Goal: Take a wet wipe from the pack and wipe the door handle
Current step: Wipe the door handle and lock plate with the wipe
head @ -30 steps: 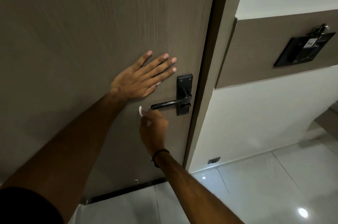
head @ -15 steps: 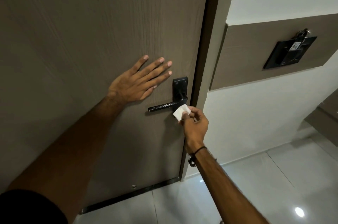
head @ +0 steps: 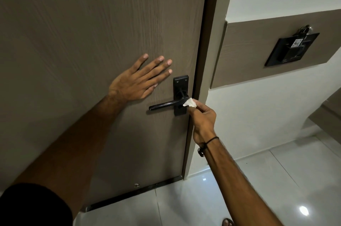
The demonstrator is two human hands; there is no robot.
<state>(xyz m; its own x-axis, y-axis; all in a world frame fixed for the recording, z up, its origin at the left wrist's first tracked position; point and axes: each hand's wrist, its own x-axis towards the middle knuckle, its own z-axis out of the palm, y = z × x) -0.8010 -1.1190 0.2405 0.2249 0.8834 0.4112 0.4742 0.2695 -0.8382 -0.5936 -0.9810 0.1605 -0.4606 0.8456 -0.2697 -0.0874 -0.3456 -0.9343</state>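
A black lever door handle (head: 164, 105) on a black backplate (head: 180, 85) sits near the right edge of a brown wood-grain door (head: 92, 32). My right hand (head: 203, 120) pinches a small crumpled white wet wipe (head: 189, 103) and presses it against the pivot end of the lever, by the backplate. My left hand (head: 136, 81) lies flat on the door, fingers spread, just up and left of the handle. The wipe pack is not in view.
The door frame (head: 208, 59) runs along the door's right side. A black card-holder panel (head: 291, 50) with keys hangs on the brown wall band to the right. Glossy white floor tiles (head: 258, 179) lie below. A sandalled toe (head: 227, 223) shows at the bottom edge.
My right hand swept the wipe from the lever's free left end along to the pivot end by the backplate. My left hand stayed flat on the door.
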